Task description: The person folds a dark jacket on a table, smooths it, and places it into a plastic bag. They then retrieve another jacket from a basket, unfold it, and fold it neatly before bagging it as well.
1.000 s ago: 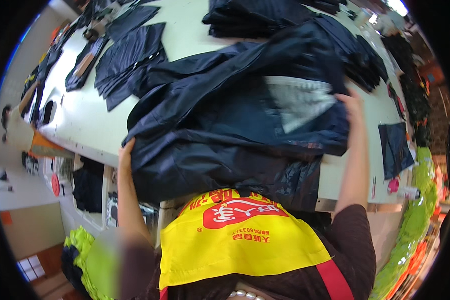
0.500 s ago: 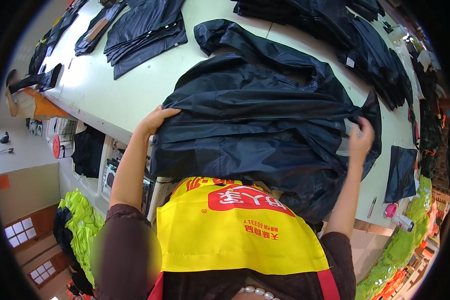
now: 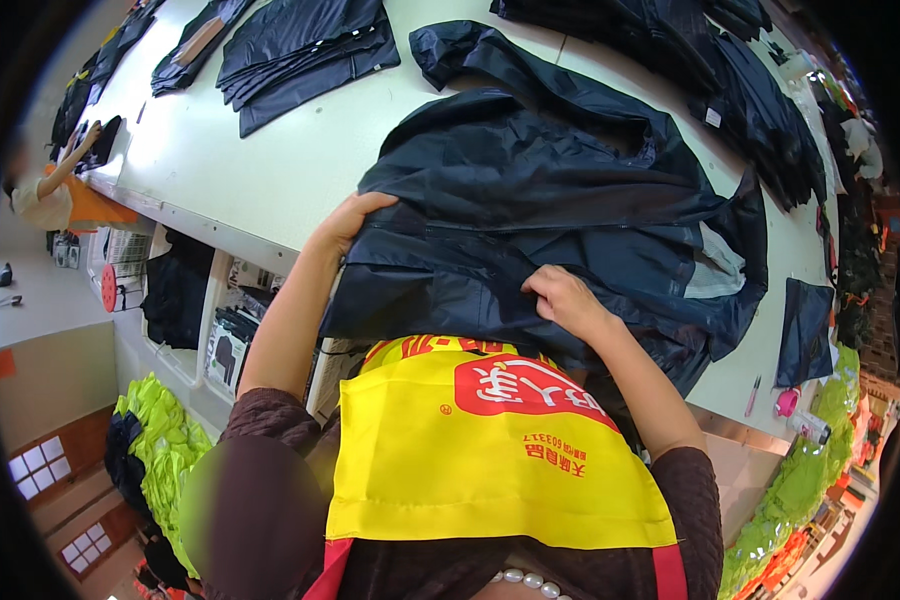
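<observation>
A dark navy jacket [image 3: 570, 190] of thin, shiny fabric lies spread across the white table, its near part hanging over the edge against my yellow apron. One sleeve stretches toward the far side, and a pale grey patch of lining [image 3: 718, 262] shows at the right. My left hand [image 3: 355, 218] is closed on the jacket's left edge, fingertips on top of the cloth. Over the middle of the near half, my right hand [image 3: 568, 303] pinches a fold of the same jacket, its fingers curled.
Stacks of folded dark garments [image 3: 305, 55] lie on the far side of the table [image 3: 310, 165], with more piled dark clothing [image 3: 760, 110] at the right. A folded dark piece [image 3: 804, 330], a pink roll [image 3: 787, 403] and a clear bottle [image 3: 810, 428] sit near the right edge. Another person [image 3: 50, 195] works at far left.
My right hand has left the pale lining at the right and moved left to the jacket's near middle. The right front now lies flatter. My left hand keeps its hold on the left edge.
</observation>
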Demonstrator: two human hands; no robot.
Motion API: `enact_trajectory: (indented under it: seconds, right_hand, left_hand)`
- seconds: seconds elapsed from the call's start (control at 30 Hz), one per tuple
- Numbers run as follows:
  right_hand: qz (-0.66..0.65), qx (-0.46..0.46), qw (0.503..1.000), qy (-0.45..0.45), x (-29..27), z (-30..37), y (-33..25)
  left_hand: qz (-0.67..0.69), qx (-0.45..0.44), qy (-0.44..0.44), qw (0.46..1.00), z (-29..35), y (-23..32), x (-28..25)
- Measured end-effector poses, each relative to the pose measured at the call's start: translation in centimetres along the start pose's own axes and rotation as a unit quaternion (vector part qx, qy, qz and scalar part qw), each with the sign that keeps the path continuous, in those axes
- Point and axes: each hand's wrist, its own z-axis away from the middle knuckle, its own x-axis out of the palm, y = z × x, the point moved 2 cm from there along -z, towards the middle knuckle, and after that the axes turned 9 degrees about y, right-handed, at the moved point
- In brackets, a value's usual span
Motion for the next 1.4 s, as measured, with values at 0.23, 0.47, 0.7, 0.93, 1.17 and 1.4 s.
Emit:
enact_trajectory:
  seconds: [0.23, 0.47, 0.7, 0.93, 1.17, 1.4]
  right_hand:
    - [-0.157, 0.319, 0.925, 0.132, 0.8, -5.5, -1.5]
    - [-0.372, 0.420, 0.809, 0.176, 3.7, -7.8, -1.6]
    - [-0.011, 0.367, 0.917, 0.155, -3.1, -3.9, 1.6]
    - [0.102, 0.519, 0.793, 0.303, -20.7, 13.8, 14.7]
    - [0.324, 0.473, 0.794, 0.200, -19.8, 10.1, 10.7]
    - [0.164, 0.272, 0.895, 0.314, -19.7, 1.8, 14.4]
  left_hand:
    - [0.100, -0.067, -0.022, 0.992, 1.5, -1.0, 0.7]
    - [0.112, -0.033, -0.025, 0.993, 1.1, -1.5, -0.1]
    - [-0.140, 0.150, 0.065, 0.977, 1.2, 1.4, -2.3]
    - [-0.293, 0.212, 0.103, 0.927, -0.2, 4.1, -5.1]
    - [-0.373, 0.114, 0.024, 0.921, -2.9, 5.0, -5.1]
    - [-0.127, -0.039, 0.058, 0.989, -9.1, 7.5, -2.7]
